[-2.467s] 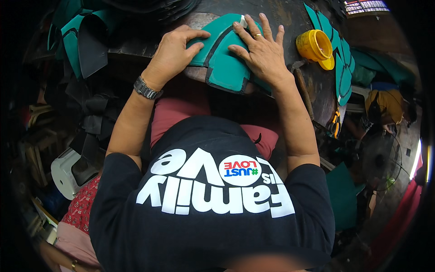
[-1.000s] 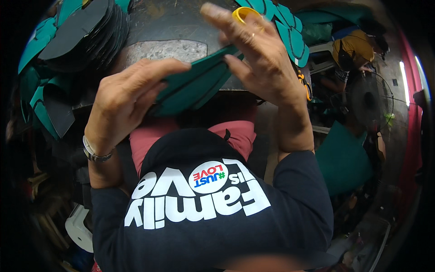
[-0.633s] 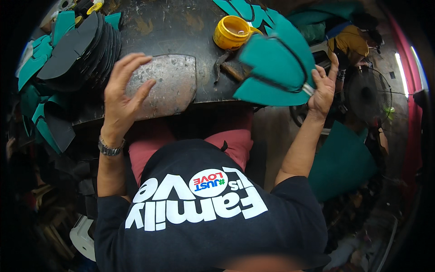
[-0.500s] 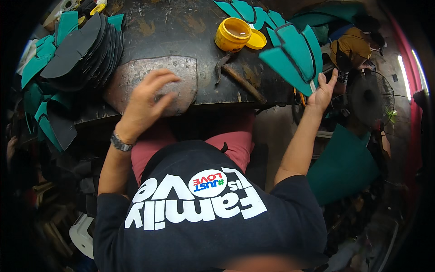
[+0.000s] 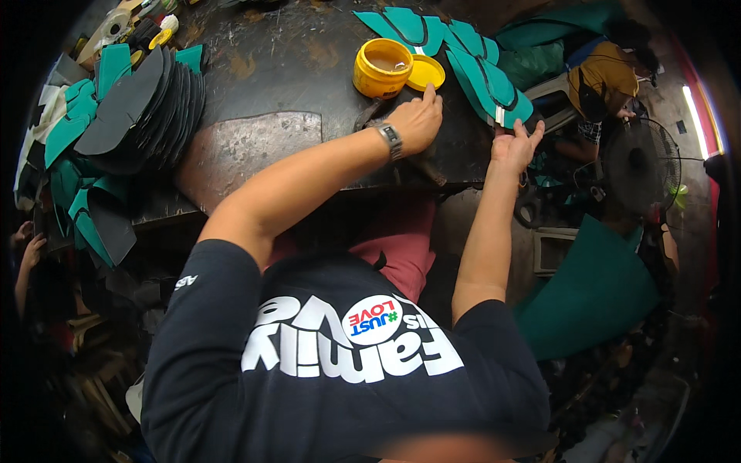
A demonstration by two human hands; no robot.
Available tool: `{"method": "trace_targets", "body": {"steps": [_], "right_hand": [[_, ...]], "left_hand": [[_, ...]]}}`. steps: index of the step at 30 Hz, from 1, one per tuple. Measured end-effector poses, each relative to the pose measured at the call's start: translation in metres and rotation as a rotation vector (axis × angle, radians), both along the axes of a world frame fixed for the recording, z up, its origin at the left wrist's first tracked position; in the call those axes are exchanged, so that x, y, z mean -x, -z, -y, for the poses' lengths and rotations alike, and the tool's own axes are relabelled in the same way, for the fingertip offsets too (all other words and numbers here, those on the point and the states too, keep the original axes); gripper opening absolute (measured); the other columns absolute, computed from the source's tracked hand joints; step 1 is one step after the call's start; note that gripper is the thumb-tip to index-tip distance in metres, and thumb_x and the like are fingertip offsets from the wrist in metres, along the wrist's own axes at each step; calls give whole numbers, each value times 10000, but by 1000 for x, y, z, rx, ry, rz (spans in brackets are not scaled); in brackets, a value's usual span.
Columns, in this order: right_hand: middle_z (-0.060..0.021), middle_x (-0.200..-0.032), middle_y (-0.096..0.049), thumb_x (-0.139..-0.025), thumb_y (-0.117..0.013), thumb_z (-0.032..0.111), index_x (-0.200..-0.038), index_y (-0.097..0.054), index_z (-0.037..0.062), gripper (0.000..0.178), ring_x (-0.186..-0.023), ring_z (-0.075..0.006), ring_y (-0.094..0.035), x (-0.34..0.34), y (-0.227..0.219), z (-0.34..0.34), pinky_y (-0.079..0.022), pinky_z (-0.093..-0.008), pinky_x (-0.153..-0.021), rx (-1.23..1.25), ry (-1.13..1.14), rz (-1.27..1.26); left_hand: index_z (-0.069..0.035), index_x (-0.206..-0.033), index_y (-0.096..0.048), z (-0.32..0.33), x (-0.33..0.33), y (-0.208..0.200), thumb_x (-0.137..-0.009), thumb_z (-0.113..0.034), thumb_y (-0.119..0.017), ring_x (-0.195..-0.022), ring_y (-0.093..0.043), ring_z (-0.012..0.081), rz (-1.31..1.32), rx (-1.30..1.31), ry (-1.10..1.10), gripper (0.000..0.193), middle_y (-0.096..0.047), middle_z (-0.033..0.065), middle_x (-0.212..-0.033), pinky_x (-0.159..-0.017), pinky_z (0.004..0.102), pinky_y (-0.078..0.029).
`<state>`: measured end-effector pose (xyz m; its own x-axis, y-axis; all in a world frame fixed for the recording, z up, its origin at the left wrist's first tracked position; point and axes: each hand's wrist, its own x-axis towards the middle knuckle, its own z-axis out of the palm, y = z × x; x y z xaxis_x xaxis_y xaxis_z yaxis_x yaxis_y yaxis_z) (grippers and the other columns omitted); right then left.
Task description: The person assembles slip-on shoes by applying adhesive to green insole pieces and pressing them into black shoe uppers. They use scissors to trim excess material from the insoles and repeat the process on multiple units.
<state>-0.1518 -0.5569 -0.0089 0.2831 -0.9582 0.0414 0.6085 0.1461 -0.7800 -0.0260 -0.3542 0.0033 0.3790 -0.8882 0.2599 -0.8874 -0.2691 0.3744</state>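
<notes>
My left hand (image 5: 417, 125), with a watch on its wrist, reaches across the table, fingers stretched toward the yellow lid (image 5: 425, 72) beside an open yellow tub (image 5: 384, 68) of brownish paste. I see nothing in that hand; its fingers are partly turned away. At the table's right edge my right hand (image 5: 514, 148) is palm up with fingers apart, at the near end of a green black-edged cut piece (image 5: 488, 85) with a white strip. Whether its fingertips touch the piece is unclear. Behind lie more green pieces (image 5: 403, 29). My left forearm and hand mostly cover a hammer (image 5: 423, 169).
A brownish slab (image 5: 251, 150) lies at the table's front. On the left stand a stack of black cut sheets (image 5: 150, 116) and green pieces (image 5: 71, 127). Off to the right are a fan (image 5: 639, 166), a green sheet (image 5: 590, 289) and another person (image 5: 600, 77) in yellow.
My left hand has moved right from above the slab to near the lid. The green piece at my right hand has dropped from a raised tilt onto the others; that hand has shifted slightly left.
</notes>
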Motion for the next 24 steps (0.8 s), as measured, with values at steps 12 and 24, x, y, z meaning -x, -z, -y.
{"method": "trace_targets", "body": {"steps": [12,24], "right_hand": [[-177,-1275,-465,-956,-510,-123,-1602,-207,224,794,-1147,-258,-538,3,-6,8,-492,-466,-1019,119,-19,-43],[-263,-1358,-523,-942,-536,-118,-1598,-231,202,792,-981,-235,-608,-66,18,-18,-530,-385,-705,155,-148,-472]], "left_hand": [[-62,-1000,-635,-1,7,-8,-915,-96,-575,-888,-693,315,156,60,143,109,-653,123,-978,-705,426,-568],[-94,-1111,-725,-196,-36,-65,-869,14,-715,-813,-733,270,200,471,-164,266,-728,91,-984,-688,346,-594]]}}
